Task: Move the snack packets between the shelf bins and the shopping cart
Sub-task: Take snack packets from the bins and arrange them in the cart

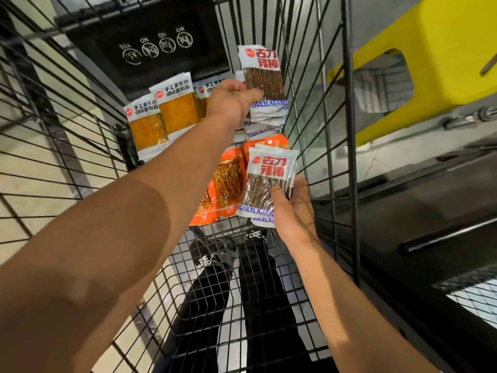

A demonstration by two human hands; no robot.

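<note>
I look down into a black wire shopping cart (349, 162). My left hand (231, 99) pinches one white brown-stick snack packet (262, 71) and holds it upright above a stack of the same packets (266, 119) at the cart's far right. My right hand (291, 208) grips a small bundle of matching white packets (265, 181) nearer to me. Orange packets (228, 184) lie on the cart floor under that bundle. Yellow-filled white packets (161, 114) lean in a row at the far left of the cart.
A black child-seat flap with printed warning icons (156, 47) closes the cart's far end. A yellow plastic part (435, 57) sits outside the cart at the upper right. A dark shelf unit (419, 224) runs along the right. My legs and shoes (215, 254) show through the mesh.
</note>
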